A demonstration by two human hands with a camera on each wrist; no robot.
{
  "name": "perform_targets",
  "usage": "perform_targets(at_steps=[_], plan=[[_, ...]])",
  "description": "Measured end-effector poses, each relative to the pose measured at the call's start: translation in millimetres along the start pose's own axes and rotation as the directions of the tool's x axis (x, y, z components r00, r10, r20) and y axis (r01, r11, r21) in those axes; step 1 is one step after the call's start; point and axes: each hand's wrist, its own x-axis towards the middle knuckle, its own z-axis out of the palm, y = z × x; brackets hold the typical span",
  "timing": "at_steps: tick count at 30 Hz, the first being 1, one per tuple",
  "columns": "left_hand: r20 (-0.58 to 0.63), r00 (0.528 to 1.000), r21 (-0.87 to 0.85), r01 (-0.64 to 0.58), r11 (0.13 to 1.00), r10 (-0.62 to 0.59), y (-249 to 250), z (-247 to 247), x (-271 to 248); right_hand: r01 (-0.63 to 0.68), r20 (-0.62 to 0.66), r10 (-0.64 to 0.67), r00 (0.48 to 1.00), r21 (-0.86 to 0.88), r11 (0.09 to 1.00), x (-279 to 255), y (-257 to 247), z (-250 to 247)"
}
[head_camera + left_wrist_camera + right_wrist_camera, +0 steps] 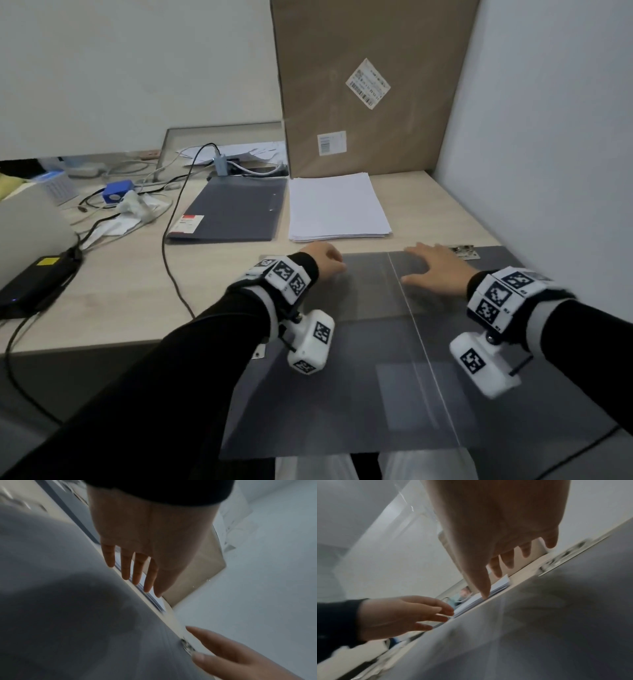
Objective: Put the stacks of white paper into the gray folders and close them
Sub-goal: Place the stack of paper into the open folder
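An open gray folder (376, 359) lies spread flat at the desk's near edge, overhanging it, with a metal clip (464, 253) at its far right corner. My left hand (334, 263) is over the far edge of the left half, fingers loosely extended and holding nothing. On the right half, just past the spine, my right hand (424, 263) lies flat with spread fingers. A stack of white paper (337, 205) lies just beyond both hands. A second gray folder (233, 212), closed, lies left of the stack. The left wrist view shows straight fingers (137, 574) above the folder (68, 601).
A tall cardboard box (370, 85) leans on the wall behind the paper. Cables (171, 246), a blue device (118, 193), crumpled tissue and a black power brick (37, 284) crowd the desk's left side. A white wall (548, 154) closes the right side.
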Motion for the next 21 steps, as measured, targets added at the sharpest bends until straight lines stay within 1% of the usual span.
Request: perform_targets(at_steps=[3, 5, 7, 9, 11, 13, 16, 21], plan=[[0.123, 0.989, 0.058, -0.089, 0.994, 0.082, 32.1, 32.1, 16.2, -0.117, 0.019, 0.118, 0.993, -0.065, 0.991, 15.1, 33.7, -5.3], [0.197, 0.973, 0.185, -0.161, 0.969, 0.124, 48.4, 48.2, 25.4, -0.140, 0.012, 0.142, 0.990, -0.090, 0.986, 21.9, 43.0, -6.7], [0.249, 0.961, 0.316, -0.200, 0.928, 0.122, 51.4, 58.7, 32.3, -0.144, 0.020, 0.148, 0.989, -0.124, 0.982, 27.5, 45.0, -7.5], [0.288, 0.954, 0.377, -0.190, 0.906, 0.081, 41.9, 66.5, 38.8, -0.138, 0.044, 0.147, 0.988, -0.170, 0.976, 35.5, 46.7, -6.2], [0.308, 0.948, 0.386, -0.197, 0.901, 0.075, 31.6, 71.0, 43.3, -0.113, 0.090, 0.134, 0.987, -0.209, 0.971, 42.4, 50.2, -3.6], [0.318, 0.944, 0.398, -0.214, 0.892, 0.085, 27.8, 73.1, 46.4, -0.087, 0.123, 0.114, 0.986, -0.206, 0.975, 47.1, 54.7, -0.9], [0.312, 0.946, 0.405, -0.214, 0.889, 0.085, 29.3, 72.9, 47.1, -0.072, 0.115, 0.097, 0.989, -0.201, 0.977, 47.3, 58.5, 2.1], [0.306, 0.949, 0.395, -0.203, 0.896, 0.080, 29.4, 73.1, 44.9, -0.063, 0.152, 0.081, 0.985, -0.120, 0.991, 47.2, 60.1, 3.2]])
